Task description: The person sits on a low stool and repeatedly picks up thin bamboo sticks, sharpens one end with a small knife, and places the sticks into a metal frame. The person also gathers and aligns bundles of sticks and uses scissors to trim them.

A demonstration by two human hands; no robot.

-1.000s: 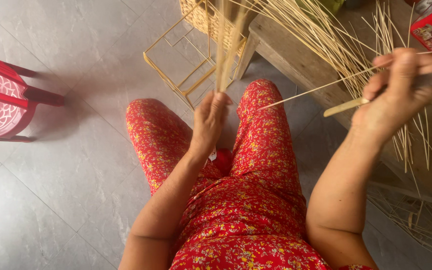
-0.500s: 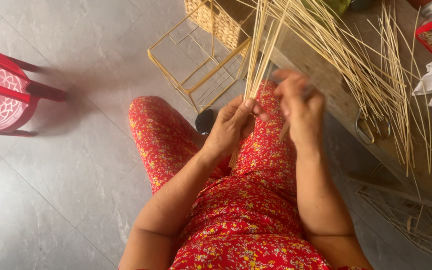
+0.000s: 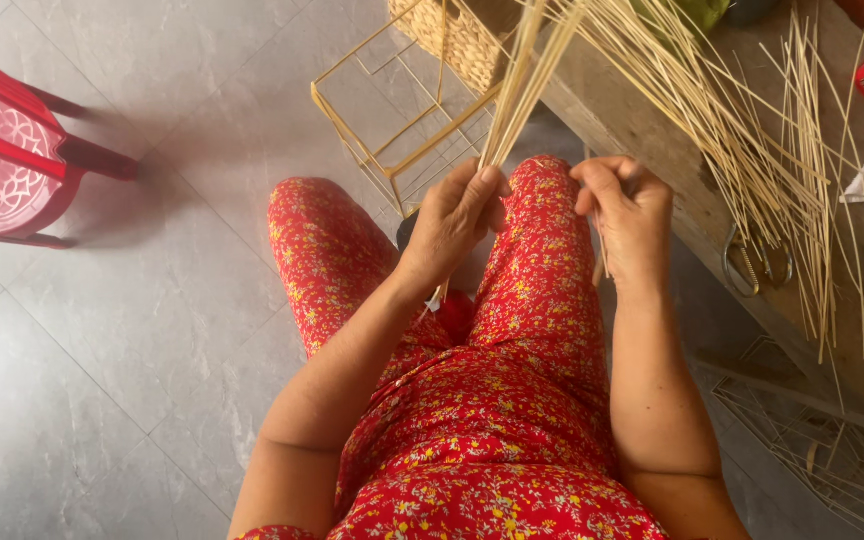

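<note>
Above grey floor tiles (image 3: 132,330), left hand (image 3: 452,225) grips bamboo strips (image 3: 522,90) upright.

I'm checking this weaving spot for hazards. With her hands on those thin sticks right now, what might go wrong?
The left hand grips a tall bundle of sticks that fans out at the top; a loose grip might let them slide and scatter over the floor. The right hand pinches a single stick close by, so a sharp end may prick a finger. Scissors lie near the bench edge and might get knocked off.
</note>
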